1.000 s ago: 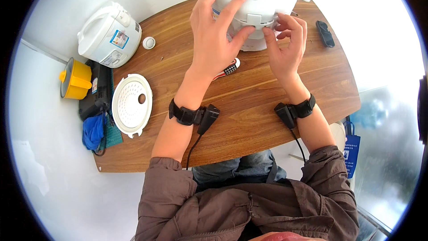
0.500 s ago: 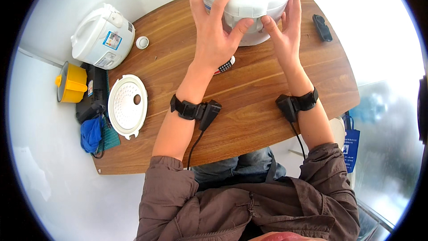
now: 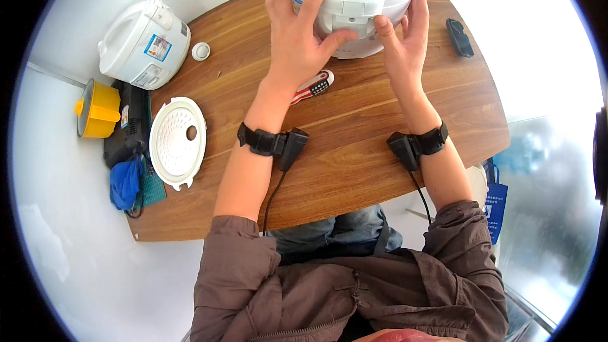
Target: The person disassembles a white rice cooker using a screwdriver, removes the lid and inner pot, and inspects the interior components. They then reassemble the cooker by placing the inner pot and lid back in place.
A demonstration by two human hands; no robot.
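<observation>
At the far edge of the table stands a white rice cooker [image 3: 367, 0], its top cut off by the picture's edge. My left hand [image 3: 296, 35] grips its left side, fingers spread up over the lid and thumb pressed near the small rectangular panel facing me. On the other side my right hand [image 3: 406, 47] holds the body, thumb upright beside that panel and fingers wrapped round the side, partly hidden. Below my left hand, a small red and white thing with a dotted black patch [image 3: 315, 85] lies on the wood, partly behind my wrist.
Left on the table are a second rice cooker [image 3: 149, 44], a round white cap [image 3: 201, 51], a perforated white plate [image 3: 168, 164], a yellow container [image 3: 104, 114], a black case [image 3: 120, 142] and blue cloth [image 3: 126, 183]. A black object [image 3: 459, 38] lies right. A blue bag [image 3: 497, 209] hangs beyond the edge.
The view has shifted slightly. My left hand sits a little further left, and more of the red and white thing shows. Both hands stay on the rice cooker.
</observation>
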